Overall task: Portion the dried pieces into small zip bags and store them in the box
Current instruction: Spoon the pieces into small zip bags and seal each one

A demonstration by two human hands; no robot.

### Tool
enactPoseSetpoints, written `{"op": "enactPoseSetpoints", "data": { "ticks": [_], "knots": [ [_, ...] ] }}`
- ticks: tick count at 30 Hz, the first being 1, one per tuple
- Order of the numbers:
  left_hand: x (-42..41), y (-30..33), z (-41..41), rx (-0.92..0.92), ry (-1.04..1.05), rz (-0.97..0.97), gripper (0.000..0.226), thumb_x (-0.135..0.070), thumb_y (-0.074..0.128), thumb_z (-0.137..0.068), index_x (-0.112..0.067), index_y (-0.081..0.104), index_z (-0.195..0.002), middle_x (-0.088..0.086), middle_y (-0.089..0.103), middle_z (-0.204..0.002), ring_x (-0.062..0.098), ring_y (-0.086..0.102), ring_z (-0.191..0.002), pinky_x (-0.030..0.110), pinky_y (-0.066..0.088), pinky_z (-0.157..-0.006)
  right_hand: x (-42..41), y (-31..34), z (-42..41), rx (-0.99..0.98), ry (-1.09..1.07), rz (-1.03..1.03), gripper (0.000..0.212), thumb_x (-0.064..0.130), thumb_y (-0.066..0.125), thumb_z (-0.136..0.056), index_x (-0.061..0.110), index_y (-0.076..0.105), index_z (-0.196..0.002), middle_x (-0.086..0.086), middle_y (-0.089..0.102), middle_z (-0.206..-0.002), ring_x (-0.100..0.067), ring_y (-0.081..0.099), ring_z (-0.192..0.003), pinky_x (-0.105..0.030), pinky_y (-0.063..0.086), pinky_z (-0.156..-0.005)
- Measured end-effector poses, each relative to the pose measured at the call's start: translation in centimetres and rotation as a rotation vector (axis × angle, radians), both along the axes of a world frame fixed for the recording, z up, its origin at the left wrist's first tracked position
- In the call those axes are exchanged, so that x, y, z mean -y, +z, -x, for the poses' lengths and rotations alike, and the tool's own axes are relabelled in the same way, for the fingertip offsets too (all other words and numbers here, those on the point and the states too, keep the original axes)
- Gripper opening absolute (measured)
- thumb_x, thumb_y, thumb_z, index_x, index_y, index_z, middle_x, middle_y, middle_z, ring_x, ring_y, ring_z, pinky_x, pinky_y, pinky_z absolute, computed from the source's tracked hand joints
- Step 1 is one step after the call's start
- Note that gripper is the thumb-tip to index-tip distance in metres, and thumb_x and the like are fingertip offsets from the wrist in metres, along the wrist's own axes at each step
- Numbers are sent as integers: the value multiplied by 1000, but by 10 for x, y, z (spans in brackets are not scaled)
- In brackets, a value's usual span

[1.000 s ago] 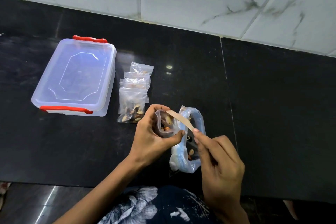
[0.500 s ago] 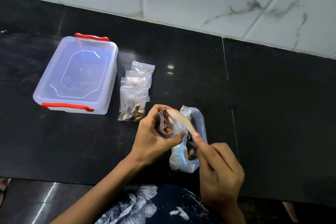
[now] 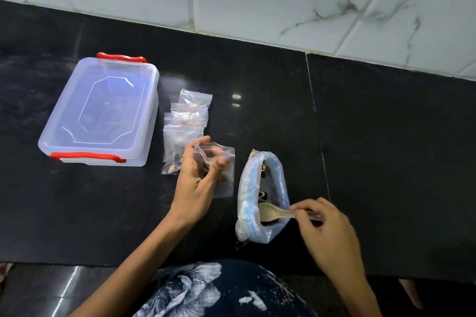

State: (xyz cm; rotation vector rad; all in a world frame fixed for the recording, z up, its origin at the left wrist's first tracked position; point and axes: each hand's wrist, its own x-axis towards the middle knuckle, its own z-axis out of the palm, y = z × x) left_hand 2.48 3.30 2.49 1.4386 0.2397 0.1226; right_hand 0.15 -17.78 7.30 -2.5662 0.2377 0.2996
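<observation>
Left hand [image 3: 197, 180] pinches a part-filled zip bag [image 3: 219, 170]; right hand [image 3: 327, 231] grips the wooden spoon [image 3: 273, 212] inside the supply bag [image 3: 260, 195].

The black stone counter [image 3: 386, 136] carries a lidded box [image 3: 100, 113], 4 overlapping zip bags [image 3: 184, 126] (filled) and an open bulk bag [image 3: 260, 198].
</observation>
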Motion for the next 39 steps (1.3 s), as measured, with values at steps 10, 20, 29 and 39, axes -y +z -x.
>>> {"op": "enactPoseSetpoints", "data": {
  "ticks": [10, 20, 29, 39],
  "knots": [
    [4, 19, 0, 11, -102, -69, 62, -33, 84, -65, -26, 51, -117, 18, 62, -75, 25, 58, -65, 37, 54, -69, -40, 46, -38, 208, 370, -266, 20, 43, 59, -86, 42, 61, -106, 23, 47, -109, 4, 43, -110, -16, 35, -88],
    [-20, 18, 7, -109, -184, -17, 91, -8, 86, -48, -28, 42, -125, -4, 74, -93, 13, 70, -90, 22, 55, -78, -75, 50, -79, 267, 483, -249, 10, 20, 62, -90, 26, 67, -83, 13, 60, -83, 0, 57, -76, -12, 44, -66],
    [-25, 3, 9, -226, -88, 220, 51, -3, 68, -75, -3, 47, -121, 3, 67, -65, 14, 64, -63, 25, 57, -67, -77, 57, -82, 258, 401, -233, 19, 12, 62, -88, 28, 65, -79, 16, 60, -78, 5, 56, -75, -2, 40, -66],
    [-29, -3, 14, -254, -152, -27, 96, -40, 87, -41, -48, 38, -123, -7, 56, -121, 16, 61, -106, 35, 54, -86, -88, 57, -71, 599, 520, -4, 8, 19, 65, -85, 27, 66, -81, 10, 56, -79, -9, 52, -73, -31, 47, -53]
  ]
}}
